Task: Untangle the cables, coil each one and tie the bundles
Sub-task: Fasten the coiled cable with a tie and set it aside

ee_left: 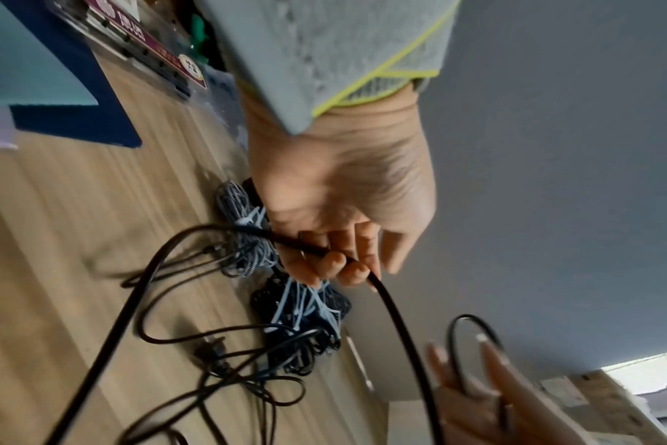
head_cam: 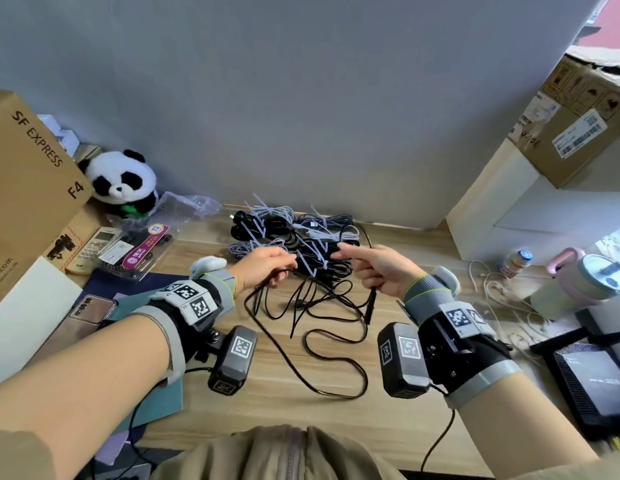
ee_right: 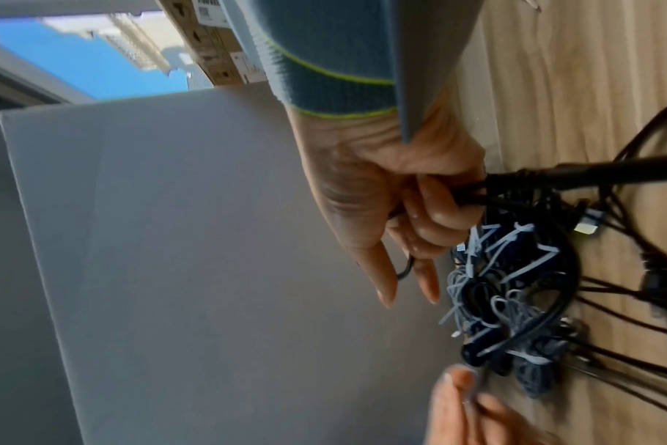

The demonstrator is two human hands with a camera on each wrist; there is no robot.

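Over desk, 2 hands point(head_cam: 263, 268) point(head_cam: 381, 271) grip 1 black cable point(head_cam: 322, 348).

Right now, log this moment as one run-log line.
stage: coiling | left hand: grips black cable | right hand: grips same cable near plug | tied bundles: behind hands on desk

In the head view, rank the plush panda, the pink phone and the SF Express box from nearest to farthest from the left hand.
From the left hand:
1. Plush panda, up-left by the wall.
2. Pink phone, lower left on the desk; too close to the panda to call firmly.
3. SF Express box, far left.
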